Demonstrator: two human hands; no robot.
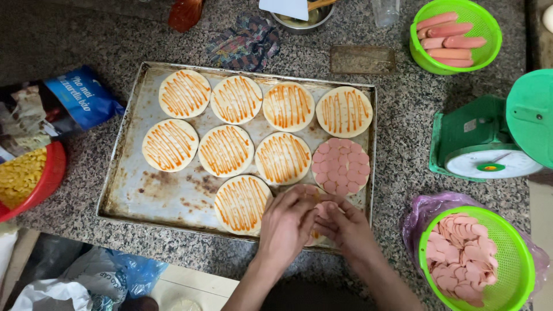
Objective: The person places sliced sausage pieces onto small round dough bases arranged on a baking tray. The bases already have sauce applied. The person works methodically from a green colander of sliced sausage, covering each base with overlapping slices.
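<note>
Both hands work at near edge of dented, stained rectangular metal baking tray (pixel 124 190). Left hand (pixel 286 222) and right hand (pixel 347 226) lie side by side, fingers curled down over round pale dough base at bottom right of tray (pixel 314 237), pressing pink sausage slices on; base mostly hidden under hands. Cannot tell if either palm hides spare slices.

Ref: round base just above, fully tiled w/ pink sausage slices (pixel 340 166), rings overlapping, no sauce showing. Nine other round bases w/ orange sauce stripes, e.g. (pixel 242 203), bare of meat.

Judgement: lay slices from rim inward, slight overlap, match ref coverage; keep slices inside dough edge so none hit tray.

Supply: green plastic basket of sliced sausage (pixel 512 276) near right hand; green basket of whole sausages (pixel 481 26) far right; green kitchen scale (pixel 489 144) between.
</note>
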